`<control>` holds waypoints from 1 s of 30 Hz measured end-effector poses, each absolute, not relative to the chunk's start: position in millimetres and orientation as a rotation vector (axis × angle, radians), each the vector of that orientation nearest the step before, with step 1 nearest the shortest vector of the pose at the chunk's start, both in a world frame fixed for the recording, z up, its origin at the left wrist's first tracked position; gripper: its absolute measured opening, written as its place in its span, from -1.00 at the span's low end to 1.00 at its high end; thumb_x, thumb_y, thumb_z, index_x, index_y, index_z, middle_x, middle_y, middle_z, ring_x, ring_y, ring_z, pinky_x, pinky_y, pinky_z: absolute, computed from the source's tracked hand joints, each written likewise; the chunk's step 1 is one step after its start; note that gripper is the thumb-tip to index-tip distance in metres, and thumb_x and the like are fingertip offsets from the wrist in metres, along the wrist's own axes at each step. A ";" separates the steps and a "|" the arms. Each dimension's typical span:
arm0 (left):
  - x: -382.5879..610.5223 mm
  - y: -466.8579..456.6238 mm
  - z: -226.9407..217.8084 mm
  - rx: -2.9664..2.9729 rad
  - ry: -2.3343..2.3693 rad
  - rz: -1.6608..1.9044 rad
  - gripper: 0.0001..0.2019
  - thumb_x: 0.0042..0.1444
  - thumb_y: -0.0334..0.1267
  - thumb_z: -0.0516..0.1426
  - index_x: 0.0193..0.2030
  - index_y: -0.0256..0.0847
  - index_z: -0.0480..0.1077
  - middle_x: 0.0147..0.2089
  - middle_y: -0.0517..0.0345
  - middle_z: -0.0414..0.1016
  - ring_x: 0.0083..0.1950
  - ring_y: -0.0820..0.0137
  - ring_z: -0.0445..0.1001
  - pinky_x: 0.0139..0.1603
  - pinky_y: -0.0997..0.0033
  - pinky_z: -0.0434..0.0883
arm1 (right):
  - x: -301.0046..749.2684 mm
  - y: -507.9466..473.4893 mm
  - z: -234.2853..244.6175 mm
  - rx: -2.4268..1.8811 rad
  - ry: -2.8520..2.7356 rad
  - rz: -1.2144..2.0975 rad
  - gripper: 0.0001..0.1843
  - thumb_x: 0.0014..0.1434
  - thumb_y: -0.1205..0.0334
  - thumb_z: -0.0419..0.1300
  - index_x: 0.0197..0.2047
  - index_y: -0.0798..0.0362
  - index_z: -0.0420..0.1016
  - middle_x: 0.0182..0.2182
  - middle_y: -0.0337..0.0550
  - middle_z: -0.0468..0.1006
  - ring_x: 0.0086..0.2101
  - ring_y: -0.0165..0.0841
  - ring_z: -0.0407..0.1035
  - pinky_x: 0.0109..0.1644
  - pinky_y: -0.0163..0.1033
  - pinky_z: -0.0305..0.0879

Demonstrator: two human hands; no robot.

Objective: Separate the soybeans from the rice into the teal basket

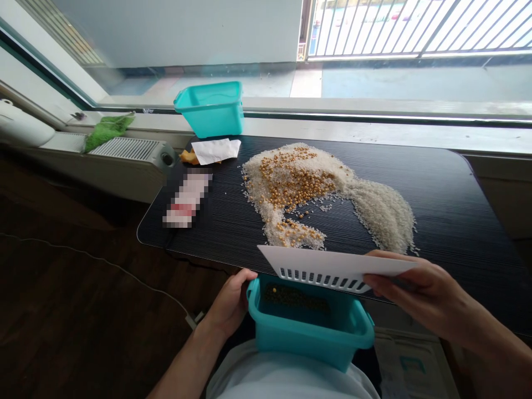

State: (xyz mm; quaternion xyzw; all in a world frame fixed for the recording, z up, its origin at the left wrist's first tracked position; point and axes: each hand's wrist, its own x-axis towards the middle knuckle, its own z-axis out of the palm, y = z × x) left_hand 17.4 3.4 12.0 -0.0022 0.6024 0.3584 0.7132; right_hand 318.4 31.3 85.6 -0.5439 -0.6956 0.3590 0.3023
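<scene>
White slotted sheet [318,262] sits pinched by right fingers [380,285]; left fingers [246,275] close on teal bin [303,335].

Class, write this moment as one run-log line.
left hand: holds near teal bin; right hand: holds white slotted panel; black table: white grains, yellow grains

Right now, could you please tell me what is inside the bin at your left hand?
Dark grains and one yellow bean show inside the bin; anything beneath the grains is covered.
</scene>
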 end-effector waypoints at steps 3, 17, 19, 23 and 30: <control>18.8 3.9 13.6 -0.024 1.332 0.824 -0.82 0.03 -0.45 0.18 -0.58 -0.28 0.47 -0.57 0.17 0.47 -0.55 0.45 0.38 -0.44 0.50 0.39 | 340.7 25.6 83.6 -1.546 -1.709 0.973 -0.65 0.07 -0.17 0.42 -0.45 -0.05 0.75 -0.49 -0.13 0.68 -0.48 -0.23 0.59 -0.42 -0.29 0.59; 21.6 6.2 15.5 -0.093 1.360 0.835 -0.83 0.06 -0.49 0.16 -0.51 -0.27 0.49 -0.54 0.15 0.54 -0.56 0.42 0.45 -0.38 0.46 0.46 | 383.7 3.7 61.8 -1.980 -1.269 0.654 -0.68 -0.13 -0.14 0.47 -0.53 -0.04 0.71 -0.45 -0.11 0.71 -0.36 -0.04 0.64 -0.28 -0.10 0.64; 21.4 6.0 15.2 -0.094 1.350 0.830 -0.82 0.07 -0.48 0.15 -0.51 -0.27 0.48 -0.55 0.16 0.53 -0.56 0.41 0.46 -0.39 0.46 0.46 | 382.9 5.9 60.9 -1.956 -1.284 0.673 -0.65 -0.14 -0.15 0.48 -0.51 -0.02 0.72 -0.46 -0.11 0.71 -0.39 -0.05 0.64 -0.30 -0.11 0.63; 21.4 6.1 16.4 -0.073 1.359 0.817 -0.76 0.13 -0.49 0.12 -0.52 -0.31 0.51 -0.57 0.14 0.52 -0.58 0.42 0.43 -0.42 0.45 0.45 | 377.8 11.7 63.5 -1.875 -1.292 0.831 -0.61 -0.17 -0.17 0.50 -0.50 0.01 0.73 -0.50 -0.08 0.69 -0.45 -0.09 0.61 -0.40 -0.14 0.61; 21.6 7.3 18.6 -0.104 1.349 0.830 -0.70 0.20 -0.53 0.07 -0.49 -0.34 0.55 -0.60 0.17 0.48 -0.62 0.44 0.39 -0.46 0.48 0.43 | 371.3 12.2 67.5 -1.908 -1.218 0.811 -0.60 -0.19 -0.15 0.52 -0.45 0.01 0.75 -0.48 -0.08 0.70 -0.43 -0.10 0.62 -0.36 -0.16 0.60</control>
